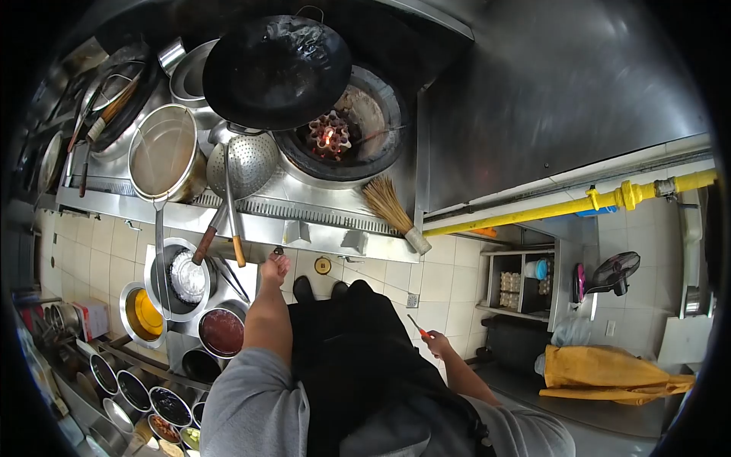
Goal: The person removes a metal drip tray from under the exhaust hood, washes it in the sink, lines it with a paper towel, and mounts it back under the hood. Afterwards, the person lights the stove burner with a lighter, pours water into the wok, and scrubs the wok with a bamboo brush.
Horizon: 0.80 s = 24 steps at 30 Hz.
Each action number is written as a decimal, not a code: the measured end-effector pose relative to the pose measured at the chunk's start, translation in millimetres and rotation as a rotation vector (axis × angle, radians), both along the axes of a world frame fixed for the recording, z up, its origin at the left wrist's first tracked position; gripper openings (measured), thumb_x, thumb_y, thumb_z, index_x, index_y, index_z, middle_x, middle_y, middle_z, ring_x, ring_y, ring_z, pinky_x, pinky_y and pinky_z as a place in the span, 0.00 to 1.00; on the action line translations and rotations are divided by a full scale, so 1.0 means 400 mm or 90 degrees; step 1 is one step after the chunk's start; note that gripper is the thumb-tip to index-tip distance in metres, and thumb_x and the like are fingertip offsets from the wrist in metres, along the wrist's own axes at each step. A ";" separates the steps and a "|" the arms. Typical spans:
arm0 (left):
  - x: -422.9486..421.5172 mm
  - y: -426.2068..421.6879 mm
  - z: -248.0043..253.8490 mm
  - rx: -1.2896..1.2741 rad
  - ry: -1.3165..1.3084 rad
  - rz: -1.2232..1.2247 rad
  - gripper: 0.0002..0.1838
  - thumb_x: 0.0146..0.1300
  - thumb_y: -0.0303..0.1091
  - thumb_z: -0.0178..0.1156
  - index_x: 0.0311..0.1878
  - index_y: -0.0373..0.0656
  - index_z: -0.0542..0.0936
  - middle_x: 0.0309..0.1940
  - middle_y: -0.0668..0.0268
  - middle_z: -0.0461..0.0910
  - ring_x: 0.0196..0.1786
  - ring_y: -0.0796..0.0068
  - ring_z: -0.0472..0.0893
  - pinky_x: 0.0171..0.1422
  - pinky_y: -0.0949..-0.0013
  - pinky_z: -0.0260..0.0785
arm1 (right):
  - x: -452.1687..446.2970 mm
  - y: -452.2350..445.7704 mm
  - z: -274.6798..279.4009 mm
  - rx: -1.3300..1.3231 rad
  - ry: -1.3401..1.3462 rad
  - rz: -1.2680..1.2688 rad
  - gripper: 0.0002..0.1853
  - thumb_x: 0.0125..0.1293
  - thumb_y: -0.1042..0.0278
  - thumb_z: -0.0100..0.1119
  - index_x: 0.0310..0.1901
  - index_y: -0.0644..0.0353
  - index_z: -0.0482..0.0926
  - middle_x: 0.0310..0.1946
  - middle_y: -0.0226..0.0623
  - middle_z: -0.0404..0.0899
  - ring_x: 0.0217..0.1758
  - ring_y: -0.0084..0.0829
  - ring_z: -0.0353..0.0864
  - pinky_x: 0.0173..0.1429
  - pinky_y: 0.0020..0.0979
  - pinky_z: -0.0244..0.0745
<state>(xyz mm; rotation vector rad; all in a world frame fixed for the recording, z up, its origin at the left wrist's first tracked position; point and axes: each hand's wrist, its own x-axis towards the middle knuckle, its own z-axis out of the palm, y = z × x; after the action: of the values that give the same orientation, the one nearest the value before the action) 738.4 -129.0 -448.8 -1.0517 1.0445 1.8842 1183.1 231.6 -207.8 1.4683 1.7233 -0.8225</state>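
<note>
My left hand [275,270] is closed round a small dark knob at the stove's front edge. In my right hand [436,344] is an orange-handled tool [418,328] with a thin pale tip, held out over the floor. A large black wok [278,72] sits tilted, partly over the round burner [332,135], where a small flame shows. Beside the wok, a perforated skimmer [253,165] and a ladle lie with their wooden handles past the stove edge. A bamboo brush [388,204] rests at the front right of the stove.
A metal pot [163,154] stands on the stove at left. Below it are bowls of white, yellow [148,311] and red [221,333] contents. A yellow pipe [525,212] runs along the right. Shelves with egg trays [509,291] and a fan [615,272] are further right.
</note>
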 end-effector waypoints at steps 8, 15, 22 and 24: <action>-0.009 0.005 0.022 -0.013 -0.009 0.028 0.14 0.75 0.42 0.51 0.59 0.52 0.74 0.49 0.62 0.82 0.46 0.66 0.85 0.48 0.63 0.78 | 0.021 -0.004 -0.013 -0.003 -0.026 -0.010 0.25 0.66 0.42 0.61 0.59 0.45 0.79 0.23 0.35 0.78 0.18 0.28 0.74 0.22 0.33 0.73; -0.010 0.012 0.019 0.005 -0.016 0.051 0.14 0.75 0.38 0.51 0.60 0.51 0.73 0.50 0.59 0.81 0.51 0.63 0.84 0.51 0.63 0.80 | -0.001 -0.014 0.011 0.006 -0.009 -0.024 0.20 0.68 0.46 0.61 0.54 0.46 0.80 0.17 0.26 0.67 0.15 0.22 0.62 0.20 0.29 0.61; -0.009 0.016 0.019 0.020 -0.005 0.091 0.12 0.77 0.38 0.50 0.56 0.44 0.75 0.43 0.58 0.83 0.42 0.63 0.87 0.42 0.68 0.83 | 0.006 -0.003 -0.009 -0.003 -0.023 0.006 0.25 0.66 0.43 0.60 0.60 0.45 0.78 0.25 0.36 0.79 0.21 0.29 0.76 0.24 0.34 0.74; -0.010 0.015 0.005 0.024 0.003 0.088 0.13 0.77 0.37 0.50 0.56 0.42 0.74 0.42 0.57 0.83 0.42 0.63 0.87 0.42 0.68 0.83 | -0.005 -0.010 0.006 0.000 -0.024 0.002 0.25 0.66 0.43 0.61 0.59 0.45 0.79 0.25 0.36 0.79 0.21 0.29 0.76 0.24 0.34 0.75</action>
<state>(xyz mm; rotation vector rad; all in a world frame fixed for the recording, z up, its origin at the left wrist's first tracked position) 734.4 -123.1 -446.7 -1.1225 0.9559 2.0096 1181.0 227.5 -205.2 1.4723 1.6972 -0.7884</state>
